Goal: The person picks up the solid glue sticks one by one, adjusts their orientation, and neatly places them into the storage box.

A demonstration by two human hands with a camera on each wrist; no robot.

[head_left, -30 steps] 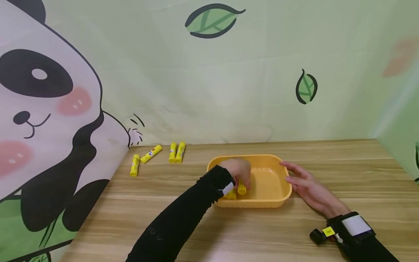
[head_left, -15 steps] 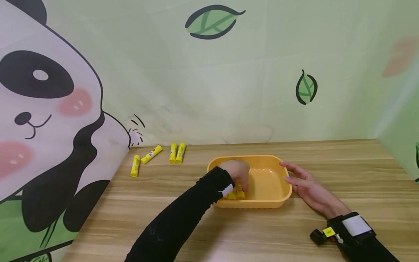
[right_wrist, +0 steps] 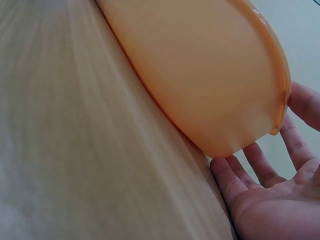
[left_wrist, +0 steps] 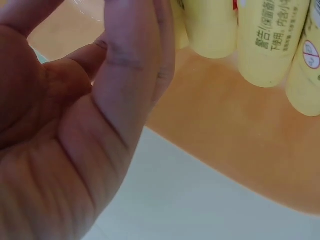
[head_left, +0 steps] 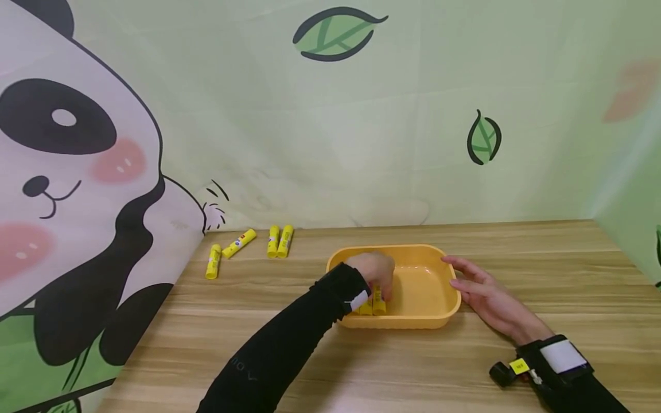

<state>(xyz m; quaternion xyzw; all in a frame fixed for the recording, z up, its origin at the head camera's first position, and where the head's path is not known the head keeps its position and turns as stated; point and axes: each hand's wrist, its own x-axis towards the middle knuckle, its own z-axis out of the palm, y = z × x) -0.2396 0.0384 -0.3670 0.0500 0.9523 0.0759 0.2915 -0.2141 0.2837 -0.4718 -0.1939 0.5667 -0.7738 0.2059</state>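
A yellow-orange plastic tray (head_left: pixel 400 322) stands on the wooden table. My left hand (head_left: pixel 373 271) reaches down into its left half, fingers bent down around a yellow glue stick (head_left: pixel 379 305). More glue sticks (left_wrist: pixel 272 45) lie side by side along the tray, seen in the left wrist view; the left forearm partly hides them from the head camera. Beside the tray's right end, my right hand (head_left: pixel 482 292) has its fingers spread and lightly bent. Its fingertips touch the outer wall and rim, as the right wrist view shows.
Two glue sticks (head_left: pixel 279 241) lie next to each other near the table's back edge. Farther left are a slanted glue stick (head_left: pixel 239 242) and another, more upright in view (head_left: pixel 213 261). Behind the table (head_left: pixel 413 373) hangs a green backdrop (head_left: pixel 361 137) with a printed panda.
Since a second ago, the left hand has shifted slightly left and laid its glue stick flat beside the others in the tray. The right hand stays at the tray.
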